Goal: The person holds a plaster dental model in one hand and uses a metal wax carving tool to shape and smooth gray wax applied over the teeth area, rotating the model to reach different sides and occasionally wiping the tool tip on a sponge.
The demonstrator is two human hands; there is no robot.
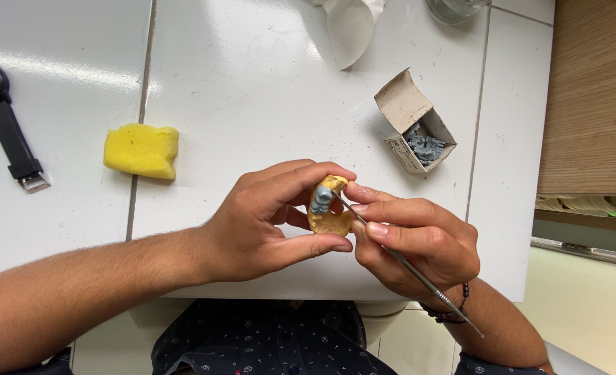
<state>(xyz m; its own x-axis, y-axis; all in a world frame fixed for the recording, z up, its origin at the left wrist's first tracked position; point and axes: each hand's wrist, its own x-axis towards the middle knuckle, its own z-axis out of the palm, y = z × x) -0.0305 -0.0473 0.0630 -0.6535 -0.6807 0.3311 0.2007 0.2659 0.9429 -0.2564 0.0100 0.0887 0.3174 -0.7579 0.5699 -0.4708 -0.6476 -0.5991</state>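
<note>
So the yellow dental cast [330, 215] with a grey wax tooth [320, 199] on it sits mid-frame, above the tiled counter's [252, 90] near edge. The left hand [266, 222] comes in from 9 o'clock, thumb and fingers pinching the cast. The right hand [412, 239], from 4 o'clock, grips a thin metal carving tool [405, 262] pen-style, tip touching the tooth. A yellow sponge [141, 150] lies at 10 o'clock and a small open box [413, 121] at 1, both well apart.

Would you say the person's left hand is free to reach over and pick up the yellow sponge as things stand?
Probably not yet. The path across the white table to the yellow sponge looks clear, but the left hand is pinching the yellow dental cast while the right hand works on it with a thin metal tool.
</note>
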